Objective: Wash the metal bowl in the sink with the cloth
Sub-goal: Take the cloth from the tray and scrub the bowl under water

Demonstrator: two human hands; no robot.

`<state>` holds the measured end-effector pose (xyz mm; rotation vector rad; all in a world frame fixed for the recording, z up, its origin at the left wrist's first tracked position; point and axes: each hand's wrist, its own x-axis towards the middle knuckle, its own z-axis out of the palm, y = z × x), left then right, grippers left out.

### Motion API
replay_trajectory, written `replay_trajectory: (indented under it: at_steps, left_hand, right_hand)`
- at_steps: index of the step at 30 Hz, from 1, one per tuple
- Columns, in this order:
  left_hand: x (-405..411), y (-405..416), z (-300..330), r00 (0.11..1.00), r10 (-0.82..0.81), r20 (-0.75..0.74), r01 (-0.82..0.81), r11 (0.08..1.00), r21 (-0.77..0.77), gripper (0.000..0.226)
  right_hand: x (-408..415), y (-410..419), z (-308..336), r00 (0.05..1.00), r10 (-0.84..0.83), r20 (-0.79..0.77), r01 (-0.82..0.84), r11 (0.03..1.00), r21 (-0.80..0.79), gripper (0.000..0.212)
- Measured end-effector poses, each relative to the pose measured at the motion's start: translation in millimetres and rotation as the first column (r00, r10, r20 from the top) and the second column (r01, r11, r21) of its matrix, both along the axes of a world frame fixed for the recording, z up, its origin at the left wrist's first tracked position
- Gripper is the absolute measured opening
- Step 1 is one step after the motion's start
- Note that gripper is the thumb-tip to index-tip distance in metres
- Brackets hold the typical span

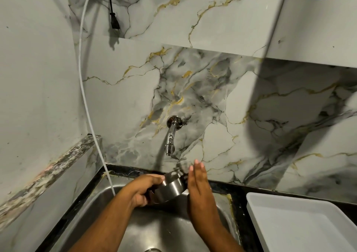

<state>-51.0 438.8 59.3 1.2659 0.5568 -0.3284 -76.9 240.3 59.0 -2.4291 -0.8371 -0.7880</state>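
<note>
From my remote seat: the round, shiny metal bowl [172, 187] is held up over the stainless steel sink [170, 230], tilted on its side, just below the chrome wall tap [171, 136]. The left hand [143, 189] has it — fingers curled around the bowl's left edge, thumb underneath, a closed grip on the rim. The bowl sits between the two hands, its outer wall facing me.

The right hand [197, 184] is flat and fully open, fingers straight and together, pointing up toward the marble-patterned wall [212, 89]. Its palm faces the bowl's right side; I cannot tell whether it touches the metal or stands just off it. It holds nothing that I can see.

No cloth shows in my view.

Other notes — a white rectangular plastic tray [301, 222] rests on the dark counter to the right of the sink; a thin white hose [85, 89] runs down the wall into the basin's left corner.
</note>
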Motion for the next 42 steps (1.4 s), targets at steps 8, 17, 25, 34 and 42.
replay_trajectory:
  at_steps: [8, 17, 25, 34, 42]
  left_hand:
    - [9, -14, 18, 1.000, 0.008, 0.020, -0.004, 0.982, -0.189, 0.015]
    - [9, 3, 18, 0.984, 0.111, 0.139, -0.061, 0.946, -0.317, 0.055]
    - [11, 4, 31, 0.986, -0.022, 0.163, 0.059, 0.973, -0.224, 0.033]
    - [14, 19, 7, 0.997, 0.079, -0.004, -0.075, 0.960, 0.268, 0.017]
    - [4, 33, -15, 0.981, 0.167, -0.099, -0.130, 0.943, 0.306, 0.017]
  right_hand:
    - [-22, 26, 21, 0.992, 0.126, -0.013, -0.122, 0.976, 0.182, 0.082]
    - [-35, 35, 21, 0.975, 0.184, 0.126, -0.145, 0.952, -0.268, 0.062]
    - [-8, 31, 46, 0.961, 0.268, -0.072, -0.267, 0.963, 0.021, 0.075]
    - [-11, 28, 61, 0.543, 0.637, -0.548, 0.413, 0.366, 0.834, 0.057]
    - [8, 9, 62, 0.620, 0.648, -0.443, 0.616, -0.052, 0.786, 0.057]
